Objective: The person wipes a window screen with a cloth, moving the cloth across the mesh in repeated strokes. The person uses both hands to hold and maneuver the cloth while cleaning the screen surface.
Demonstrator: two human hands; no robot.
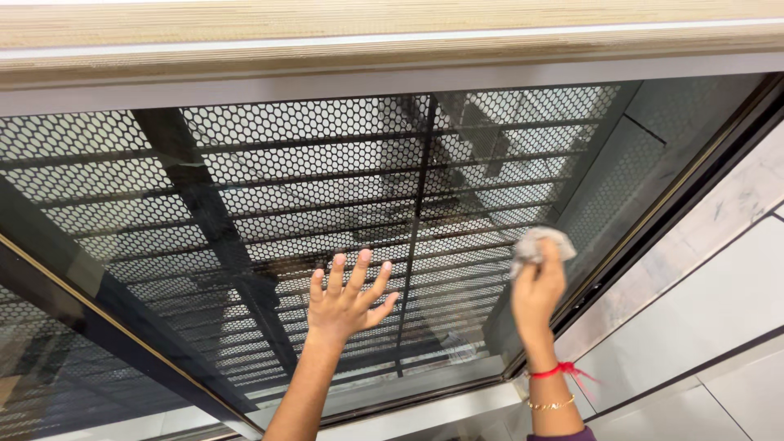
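My left hand (347, 300) is spread flat, fingers apart, against a large glass pane (245, 212), holding nothing. My right hand (539, 287) grips a crumpled grey cloth (537, 243) and presses it on the same glass near its right edge. A red thread and a gold bracelet circle my right wrist. Behind the glass lies a black mesh panel with hexagonal holes (327, 163) and several dark horizontal bars.
A dark metal frame (653, 220) borders the glass on the right and along the bottom. A pale wooden ledge (392, 41) runs across the top. White tiled floor (702, 327) with dark joints lies to the lower right.
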